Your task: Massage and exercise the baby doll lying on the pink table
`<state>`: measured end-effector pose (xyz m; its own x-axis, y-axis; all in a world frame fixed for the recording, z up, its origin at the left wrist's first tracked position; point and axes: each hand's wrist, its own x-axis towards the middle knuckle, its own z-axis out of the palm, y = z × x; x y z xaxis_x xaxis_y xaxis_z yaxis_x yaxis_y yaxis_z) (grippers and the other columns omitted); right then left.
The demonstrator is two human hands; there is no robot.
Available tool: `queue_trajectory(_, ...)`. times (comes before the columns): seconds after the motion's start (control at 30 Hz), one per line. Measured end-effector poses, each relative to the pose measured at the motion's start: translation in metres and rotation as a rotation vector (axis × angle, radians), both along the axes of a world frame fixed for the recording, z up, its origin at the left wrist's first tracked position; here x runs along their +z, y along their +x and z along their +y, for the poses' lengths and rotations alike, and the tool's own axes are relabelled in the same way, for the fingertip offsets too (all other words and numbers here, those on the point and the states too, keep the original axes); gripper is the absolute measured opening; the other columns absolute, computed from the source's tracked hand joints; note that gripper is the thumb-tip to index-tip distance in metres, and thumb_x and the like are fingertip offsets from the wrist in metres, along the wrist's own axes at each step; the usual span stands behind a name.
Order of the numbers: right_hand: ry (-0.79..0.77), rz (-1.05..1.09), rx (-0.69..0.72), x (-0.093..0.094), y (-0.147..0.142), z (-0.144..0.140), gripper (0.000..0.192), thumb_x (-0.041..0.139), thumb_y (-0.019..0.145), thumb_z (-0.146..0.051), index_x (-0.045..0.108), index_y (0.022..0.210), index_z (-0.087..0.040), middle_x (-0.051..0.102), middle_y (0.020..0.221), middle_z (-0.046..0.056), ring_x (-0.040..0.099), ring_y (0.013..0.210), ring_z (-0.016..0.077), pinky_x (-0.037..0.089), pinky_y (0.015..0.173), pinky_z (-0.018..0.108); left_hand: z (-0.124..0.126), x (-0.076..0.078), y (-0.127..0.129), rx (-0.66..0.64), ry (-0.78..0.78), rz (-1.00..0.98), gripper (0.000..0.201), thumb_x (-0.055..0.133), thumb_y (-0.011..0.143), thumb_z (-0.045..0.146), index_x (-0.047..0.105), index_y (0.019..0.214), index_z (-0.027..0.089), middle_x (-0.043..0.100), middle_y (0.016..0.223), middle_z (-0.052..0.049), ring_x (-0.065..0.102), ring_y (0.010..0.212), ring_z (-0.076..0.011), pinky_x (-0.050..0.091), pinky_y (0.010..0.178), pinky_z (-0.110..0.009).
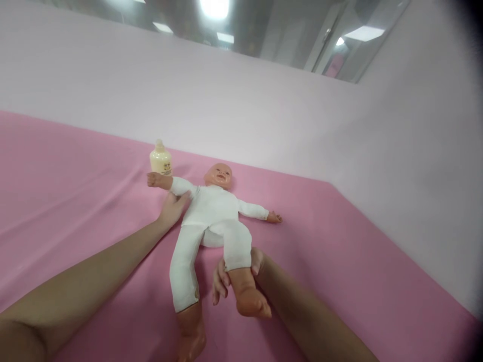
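Note:
A baby doll [213, 208] with a cloth body in white and a bald plastic head lies on its back, arms spread and head away from me. My left hand [174, 207] holds the doll's side just below its arm, the thumb against the chest; most of its fingers are hidden. Under the leg on the right, my right hand [222, 281] cups the lower leg from behind, fingers showing on one side and thumb on the other. That leg is raised and bent. The other leg stretches toward me.
A cream-coloured bottle [160, 160] with a printed label stands beyond the doll's outstretched hand. Pink sheeting [302, 261] covers the surface, slightly creased at left. A white wall [264, 115] rises behind and to the right, with a reflective pane [287, 35] above.

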<state>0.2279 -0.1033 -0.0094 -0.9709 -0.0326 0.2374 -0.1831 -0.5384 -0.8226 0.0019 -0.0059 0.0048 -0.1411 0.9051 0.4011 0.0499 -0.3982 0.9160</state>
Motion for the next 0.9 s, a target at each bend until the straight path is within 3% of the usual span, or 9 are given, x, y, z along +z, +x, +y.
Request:
queue_trajectory(0.07,-0.06,0.112,-0.042,0.001,0.0,0.0,0.061,0.081,0.049,-0.061,0.066,0.084,-0.013,0.066,0.079,0.009,0.066,0.086,0.028,0.048,0.09,0.051,-0.003,0.001,0.001,-0.067,-0.019,0.122,0.038,0.063,0.081,0.043,0.067,0.107,0.015,0.069,0.115,-0.011,0.06,0.115,-0.0313,0.045,0.102,-0.043)
queue_trajectory(0.2,-0.224,0.009,-0.559,0.02,0.002,-0.003,0.059,0.067,0.066,-0.069,0.061,0.086,-0.014,0.059,0.081,0.004,0.062,0.083,0.0214,0.043,0.095,0.047,-0.006,0.001,0.001,-0.202,0.125,0.33,0.042,0.061,0.081,0.033,0.064,0.119,0.018,0.06,0.134,-0.009,0.048,0.132,-0.0287,0.033,0.115,-0.044)
queue_trajectory(0.3,-0.29,-0.118,-0.79,0.035,0.001,-0.006,0.05,0.057,0.079,-0.062,0.062,0.087,-0.014,0.059,0.086,0.005,0.059,0.086,0.0191,0.043,0.089,0.037,-0.007,0.003,0.001,-0.242,0.195,0.393,0.043,0.058,0.081,0.03,0.062,0.123,0.02,0.056,0.139,-0.008,0.041,0.137,-0.0258,0.028,0.117,-0.044)
queue_trajectory(0.43,-0.318,-0.163,-0.836,0.04,-0.002,-0.006,0.053,0.05,0.081,-0.065,0.061,0.081,-0.014,0.058,0.081,0.005,0.059,0.081,0.0188,0.044,0.085,0.035,-0.009,0.005,0.0,-0.238,0.18,0.422,0.044,0.057,0.081,0.028,0.061,0.124,0.02,0.055,0.14,-0.009,0.042,0.137,-0.026,0.031,0.116,-0.046)
queue_trajectory(0.73,-0.304,-0.131,-0.797,0.035,-0.001,-0.004,0.053,0.058,0.077,-0.065,0.063,0.085,-0.013,0.061,0.084,0.006,0.061,0.084,0.0191,0.045,0.086,0.035,-0.011,0.008,0.0,-0.235,0.176,0.411,0.045,0.062,0.081,0.035,0.062,0.124,0.02,0.057,0.138,-0.01,0.042,0.137,-0.0272,0.03,0.116,-0.046)
queue_trajectory(0.9,-0.288,-0.125,-0.794,0.038,-0.001,-0.006,0.054,0.06,0.075,-0.065,0.064,0.086,-0.012,0.06,0.084,0.004,0.062,0.084,0.0193,0.045,0.086,0.033,-0.013,0.01,0.004,-0.197,0.06,0.189,0.048,0.073,0.072,0.04,0.067,0.116,0.022,0.062,0.132,-0.008,0.05,0.129,-0.0289,0.036,0.112,-0.044)
